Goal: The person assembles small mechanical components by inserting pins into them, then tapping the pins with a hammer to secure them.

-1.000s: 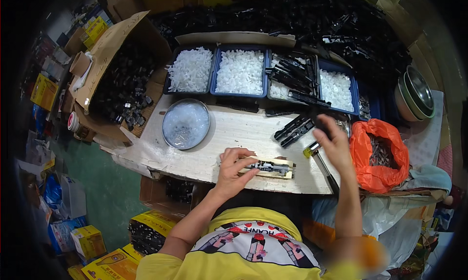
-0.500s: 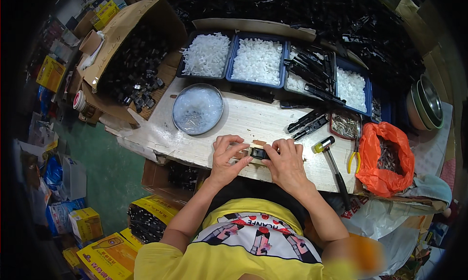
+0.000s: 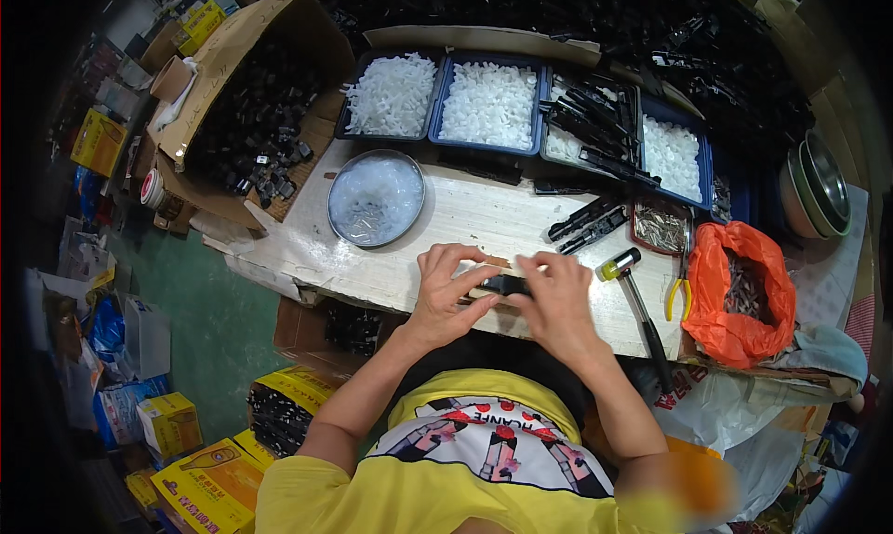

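Both hands meet over the near edge of the white worktable (image 3: 456,208). Between them is a small black plastic part (image 3: 503,284), above a pale block or fixture that the fingers mostly cover. My left hand (image 3: 445,297) grips the part's left end, thumb and index finger on either side. On its right end, my right hand (image 3: 565,306) pinches with bent fingers, slightly blurred. Right of that hand lies a hammer (image 3: 642,320) with a yellow-and-metal head and black handle. A round metal dish (image 3: 420,188) holding clear plastic and small metal pins stands beyond my left hand.
Blue trays (image 3: 437,143) of white plastic pieces line the back, one topped with black strips (image 3: 595,115). At left is a cardboard box (image 3: 209,87) of black parts. Rightward are a small tray of pins (image 3: 661,227), yellow-handled pliers (image 3: 678,300) and an orange bag (image 3: 712,320) of metal pieces.
The black part now looks longer and turned between my fingers. My left hand has shifted slightly right and up, and my right hand has moved a little to the right.
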A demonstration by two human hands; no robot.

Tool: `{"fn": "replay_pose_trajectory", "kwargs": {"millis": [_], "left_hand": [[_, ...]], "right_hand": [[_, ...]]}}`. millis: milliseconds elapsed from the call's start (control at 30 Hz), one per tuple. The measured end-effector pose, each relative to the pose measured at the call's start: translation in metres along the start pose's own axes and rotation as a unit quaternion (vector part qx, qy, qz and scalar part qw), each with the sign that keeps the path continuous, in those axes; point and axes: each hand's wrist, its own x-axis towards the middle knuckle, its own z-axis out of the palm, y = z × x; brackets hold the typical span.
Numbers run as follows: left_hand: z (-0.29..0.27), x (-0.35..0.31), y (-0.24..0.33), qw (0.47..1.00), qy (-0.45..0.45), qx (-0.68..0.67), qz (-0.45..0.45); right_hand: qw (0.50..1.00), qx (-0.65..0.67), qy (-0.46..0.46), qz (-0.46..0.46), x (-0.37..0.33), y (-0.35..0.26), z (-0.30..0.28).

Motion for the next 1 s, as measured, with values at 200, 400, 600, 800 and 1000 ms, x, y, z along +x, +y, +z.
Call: {"fn": "replay_pose_trajectory", "kwargs": {"millis": [200,400,600,800,1000], "left_hand": [[0.002,0.012,0.006,0.987,-0.117,0.054,0.094],[0.002,0.015,0.005,0.948,-0.230,0.171,0.139],[0.002,0.017,0.006,0.931,-0.274,0.192,0.150],[0.002,0.020,0.007,0.914,-0.287,0.221,0.185],[0.001,0.022,0.012,0.909,-0.285,0.227,0.201]], "right_hand": [[0.977,-0.097,0.126,0.138,-0.041,0.050,-0.042],[0.949,-0.204,0.046,0.237,-0.082,0.081,-0.028],[0.976,0.000,0.084,0.199,-0.079,0.041,-0.048],[0.991,-0.035,0.014,0.125,-0.059,0.009,-0.052],[0.989,-0.078,0.004,0.126,-0.047,-0.013,-0.060]]}}
